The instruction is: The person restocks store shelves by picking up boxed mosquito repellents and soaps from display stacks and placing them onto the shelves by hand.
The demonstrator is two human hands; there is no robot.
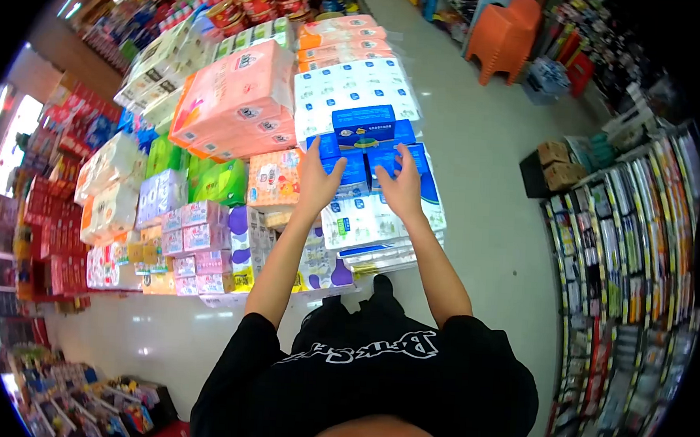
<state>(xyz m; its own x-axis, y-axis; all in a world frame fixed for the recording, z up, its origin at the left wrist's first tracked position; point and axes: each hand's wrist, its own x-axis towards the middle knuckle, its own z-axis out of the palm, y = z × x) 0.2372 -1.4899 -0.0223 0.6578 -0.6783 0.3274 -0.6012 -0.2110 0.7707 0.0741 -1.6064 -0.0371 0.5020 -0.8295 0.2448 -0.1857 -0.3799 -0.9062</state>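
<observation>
Several blue boxes sit together on white tissue packs (349, 88) with blue prints. One blue box (364, 127) stands at the back of the group, its printed side facing me. My left hand (319, 177) rests at the left side of the group, fingers apart, beside a blue box (351, 168). On the right, my right hand (399, 183) touches another blue box (385, 159), its fingers spread over the top. A dark gap shows between the two front boxes. Whether either hand grips a box cannot be made out; both look open.
Pink tissue packs (242, 94) are piled to the left, with green packs (219, 181) and small pink-purple packs (205, 236) nearer. Orange stools (503, 40) stand at the back right. A full shelf (626, 233) lines the right side, beyond the floor aisle (495, 171).
</observation>
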